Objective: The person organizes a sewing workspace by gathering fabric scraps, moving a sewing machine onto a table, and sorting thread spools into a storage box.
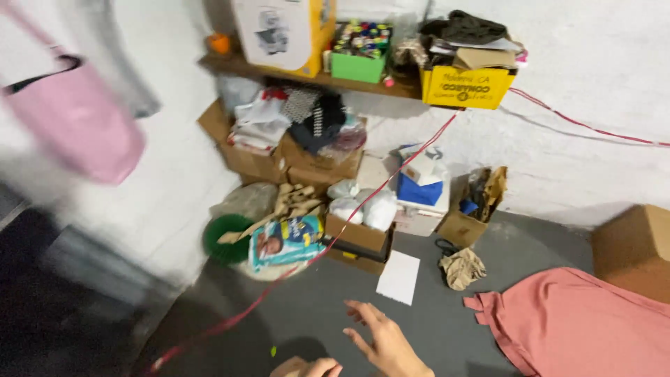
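Below, your right hand (384,342) hovers palm-down over the grey floor (314,314), fingers (359,309) spread wide and holding nothing. Your left hand (307,367) barely shows at six o'clock; its grip cannot be told. A flat white paper sheet (398,277) lies near at twelve o'clock, soft pink cloth (579,328) at three o'clock.

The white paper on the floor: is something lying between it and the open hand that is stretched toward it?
Nothing visible. Only bare grey floor lies between the right hand and the white paper. The red ribbon passes to the left of that gap, and the crumpled brown paper sits to the right.
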